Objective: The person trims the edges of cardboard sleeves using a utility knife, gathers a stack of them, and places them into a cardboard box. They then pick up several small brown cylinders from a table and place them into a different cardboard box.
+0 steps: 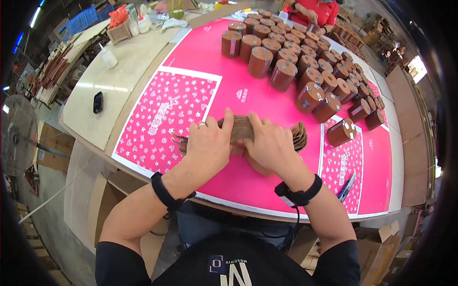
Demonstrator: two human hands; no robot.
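The pink-covered table [200, 52] spreads forward, its near edge passing under the wrists; the brown cylinders [285, 75] crowd its far right, well apart from the hands. The stack of thin brown strips [244, 129] lies directly between the hands, long axis left to right, bowed at the middle (its ends fan out past both). Left hand [210, 142] and right hand [272, 144] are equally near, each gripping it. Pink surface stretches just ahead; a lone cylinder [340, 133] and a slim bluish tool [347, 187] bound the right.
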